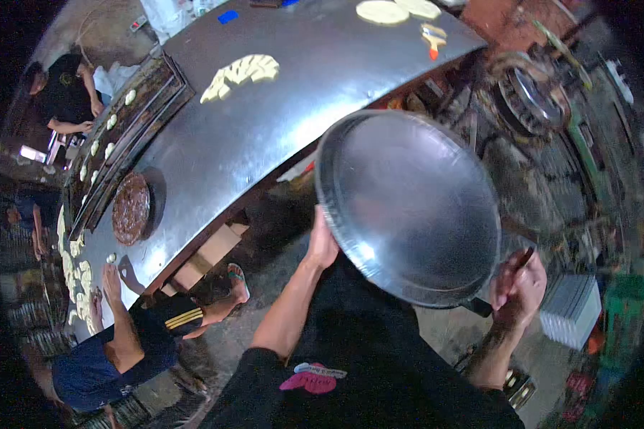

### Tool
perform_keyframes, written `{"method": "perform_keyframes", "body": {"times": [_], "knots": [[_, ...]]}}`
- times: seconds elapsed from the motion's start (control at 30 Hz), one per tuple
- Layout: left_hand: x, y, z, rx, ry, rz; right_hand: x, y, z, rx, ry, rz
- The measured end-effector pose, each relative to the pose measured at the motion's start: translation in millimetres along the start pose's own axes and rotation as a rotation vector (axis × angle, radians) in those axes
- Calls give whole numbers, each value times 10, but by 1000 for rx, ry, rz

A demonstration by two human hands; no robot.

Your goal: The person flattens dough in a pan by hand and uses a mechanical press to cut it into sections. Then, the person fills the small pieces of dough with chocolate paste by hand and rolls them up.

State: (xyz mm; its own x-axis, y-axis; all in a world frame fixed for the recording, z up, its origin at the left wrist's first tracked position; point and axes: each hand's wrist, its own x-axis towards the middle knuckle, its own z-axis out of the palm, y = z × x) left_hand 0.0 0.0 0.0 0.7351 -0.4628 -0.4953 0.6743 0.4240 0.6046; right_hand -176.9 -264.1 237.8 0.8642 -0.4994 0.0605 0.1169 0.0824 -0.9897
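Note:
A large round metal pan [408, 207] with a raised rim is tilted up in front of my body. My left hand [323, 239] grips its lower left rim, with the fingers hidden behind it. Just beyond the lower right rim, my right hand [516, 289] is closed around a dark tool [478, 307]. Its ends show on both sides of my fist, but I cannot tell its kind. The inside of the pan is bare and shiny.
A long metal table [265, 136] carries cut dough pieces [243, 73], flat dough rounds [383, 11], a brush [433, 41] and a round pan of brown filling [131, 209]. Trays [122, 143] with dough pieces stand left. One person [122, 343] works at the near end, another person [68, 93] beyond the trays.

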Motion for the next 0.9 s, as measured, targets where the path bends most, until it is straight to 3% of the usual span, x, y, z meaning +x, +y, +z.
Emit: {"method": "perform_keyframes", "body": {"times": [0.07,0.1,0.17,0.2,0.23,0.37,0.43,0.5,0.57,0.63,0.73,0.83,0.9], "knots": [[-342,441,271,-235,-15,337,319,220,105,295,73,118],[195,629,1026,-513,20,195,1351,-193,-20,196,61,146],[472,1088,999,-333,-146,548,2013,161,283,-37,179,258],[675,1252,885,-209,76,607,2333,488,354,-29,163,349],[812,1398,927,-56,294,562,2638,861,343,-45,154,436],[1929,1819,758,73,421,593,3788,2055,520,-216,109,512],[2441,1939,617,384,623,545,4234,2365,582,-418,69,435],[2729,2059,727,282,665,461,4613,2667,420,-495,10,463],[3105,2087,684,572,808,763,4987,2872,386,-912,-58,312],[3339,2130,663,642,854,768,5261,2629,528,-933,-107,359],[3662,2126,591,972,899,873,5695,2593,401,-1329,-400,301],[3793,2220,729,1001,925,874,6170,2133,578,-1634,-704,308],[3879,2201,605,1080,872,954,6499,1827,790,-1676,-717,151]]}}
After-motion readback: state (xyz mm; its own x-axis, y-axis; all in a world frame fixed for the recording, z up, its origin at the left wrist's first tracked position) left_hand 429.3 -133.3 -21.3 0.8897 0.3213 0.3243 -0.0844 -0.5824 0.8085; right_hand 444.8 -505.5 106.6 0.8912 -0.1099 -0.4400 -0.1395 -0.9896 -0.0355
